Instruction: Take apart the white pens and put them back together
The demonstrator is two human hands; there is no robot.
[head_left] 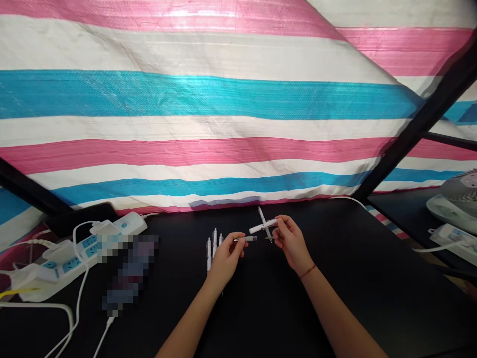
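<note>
My left hand [228,254] is closed, pinching a thin pen part [246,239] with a metal tip that points right. My right hand [289,239] is closed on white pen pieces [264,226], one lying across and another sticking up behind it. The two hands are held close together just above the black table [354,278]. Several white pens [213,242] lie in a row on the table just left of my left hand. A thin red band circles my right wrist.
White power strips [70,253] with plugs and white cables [80,298] sit at the left. A blurred-out object [128,268] lies beside them. A striped pink, white and blue tarp [208,99] hangs behind. A fan [460,196] and another power strip [452,234] stand at the right.
</note>
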